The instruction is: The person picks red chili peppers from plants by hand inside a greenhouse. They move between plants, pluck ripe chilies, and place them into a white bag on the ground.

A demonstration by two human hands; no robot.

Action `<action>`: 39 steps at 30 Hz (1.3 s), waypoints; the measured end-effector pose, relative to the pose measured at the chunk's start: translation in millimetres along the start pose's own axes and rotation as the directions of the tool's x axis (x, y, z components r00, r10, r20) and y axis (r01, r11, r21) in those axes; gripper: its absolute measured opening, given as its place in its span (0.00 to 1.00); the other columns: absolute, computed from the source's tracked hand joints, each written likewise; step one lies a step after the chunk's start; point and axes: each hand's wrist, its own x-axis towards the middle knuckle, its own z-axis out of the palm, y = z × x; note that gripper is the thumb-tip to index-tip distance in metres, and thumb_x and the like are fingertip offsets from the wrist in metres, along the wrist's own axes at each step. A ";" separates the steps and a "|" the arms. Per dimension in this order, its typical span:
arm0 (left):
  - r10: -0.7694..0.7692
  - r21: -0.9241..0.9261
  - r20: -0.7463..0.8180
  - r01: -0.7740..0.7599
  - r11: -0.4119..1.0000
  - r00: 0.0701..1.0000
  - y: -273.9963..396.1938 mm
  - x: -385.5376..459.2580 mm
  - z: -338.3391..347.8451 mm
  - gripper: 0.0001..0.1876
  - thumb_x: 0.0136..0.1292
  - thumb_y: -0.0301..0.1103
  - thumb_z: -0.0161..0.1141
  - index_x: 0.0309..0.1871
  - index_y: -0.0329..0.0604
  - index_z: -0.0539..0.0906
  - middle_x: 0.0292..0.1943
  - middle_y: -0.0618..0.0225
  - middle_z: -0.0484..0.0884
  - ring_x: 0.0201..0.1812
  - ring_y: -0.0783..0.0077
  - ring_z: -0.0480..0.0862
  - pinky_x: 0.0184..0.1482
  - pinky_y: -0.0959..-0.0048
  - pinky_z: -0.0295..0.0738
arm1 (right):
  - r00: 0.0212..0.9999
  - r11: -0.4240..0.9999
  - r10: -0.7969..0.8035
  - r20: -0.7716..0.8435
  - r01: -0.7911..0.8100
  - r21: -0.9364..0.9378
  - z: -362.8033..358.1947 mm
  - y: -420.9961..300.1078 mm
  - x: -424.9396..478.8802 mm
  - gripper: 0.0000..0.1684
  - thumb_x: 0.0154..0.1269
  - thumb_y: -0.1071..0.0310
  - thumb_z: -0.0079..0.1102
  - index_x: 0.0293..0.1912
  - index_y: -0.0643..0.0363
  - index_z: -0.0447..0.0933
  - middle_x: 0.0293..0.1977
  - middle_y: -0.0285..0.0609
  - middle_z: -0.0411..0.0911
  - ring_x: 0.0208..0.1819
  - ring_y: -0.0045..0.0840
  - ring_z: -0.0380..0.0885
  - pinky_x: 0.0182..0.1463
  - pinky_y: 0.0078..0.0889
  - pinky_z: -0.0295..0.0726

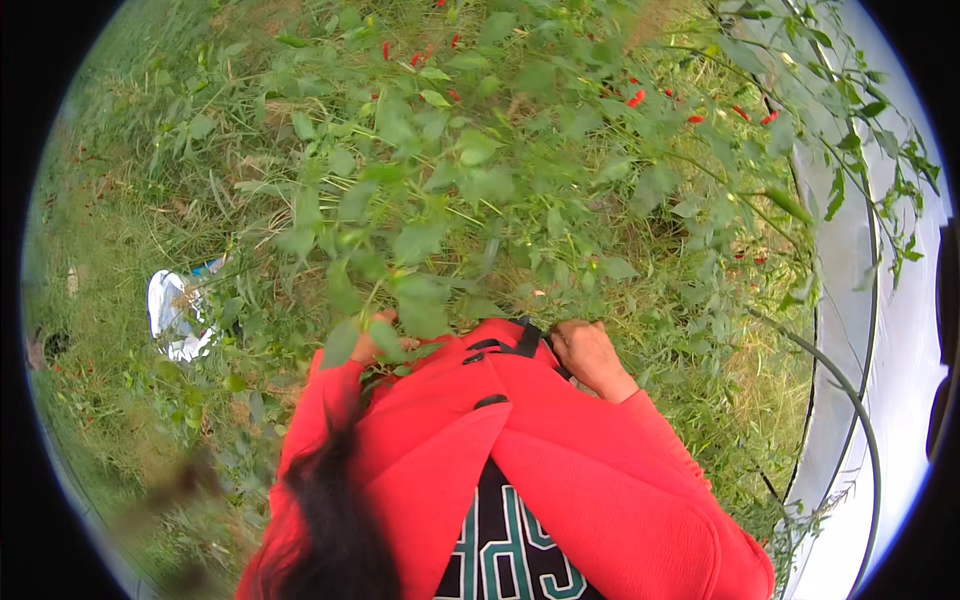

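My right hand (589, 356) is curled at the front of my red jacket (600, 450), next to a black strap (530, 340). Its fingertips are turned away, so whether it grips anything does not show. On the other side of the jacket front, my left hand (370, 345) is mostly covered by blurred green leaves (420, 307); what its fingers do is hidden. Beyond both hands grow chili plants (465, 157) amid grass. Red chili peppers (636, 98) hang among the leaves, and a green chili pepper (787, 204) hangs at the right.
A white bag (159, 304) lies in the grass at left, with something blue (206, 268) beside it. Along the right runs a whitish sheet wall (900, 322) with dark lines. A curved dark pipe (847, 382) and leafy branches (840, 97) stand before it.
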 end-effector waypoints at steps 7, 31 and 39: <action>-0.246 -0.139 0.001 0.243 0.960 0.969 -10.8 10.1 0.2 0.18 0.57 0.42 0.66 0.44 0.36 0.83 0.39 0.46 0.82 0.37 0.42 0.82 0.40 0.54 0.76 | 0.988 0.976 0.081 -0.128 -0.105 -0.190 -26.4 17.3 -17.8 0.11 0.63 0.63 0.58 0.38 0.61 0.76 0.36 0.49 0.81 0.42 0.43 0.79 0.51 0.47 0.72; 0.338 -0.787 -0.183 -0.344 0.512 0.923 122.7 65.2 -203.2 0.18 0.69 0.43 0.58 0.54 0.40 0.78 0.46 0.68 0.80 0.43 0.75 0.79 0.47 0.72 0.73 | 0.620 0.863 -0.504 0.601 0.337 0.376 46.9 -146.2 111.9 0.16 0.64 0.65 0.51 0.47 0.63 0.79 0.42 0.54 0.82 0.45 0.45 0.80 0.49 0.45 0.76; 0.040 -0.650 -0.290 -0.228 0.725 0.956 89.2 46.0 -146.7 0.19 0.73 0.42 0.53 0.58 0.37 0.77 0.52 0.63 0.81 0.53 0.73 0.78 0.53 0.73 0.72 | 0.871 0.785 -0.450 0.196 0.490 -0.378 175.9 -35.6 220.4 0.16 0.67 0.60 0.48 0.40 0.59 0.81 0.35 0.46 0.81 0.40 0.38 0.79 0.44 0.40 0.77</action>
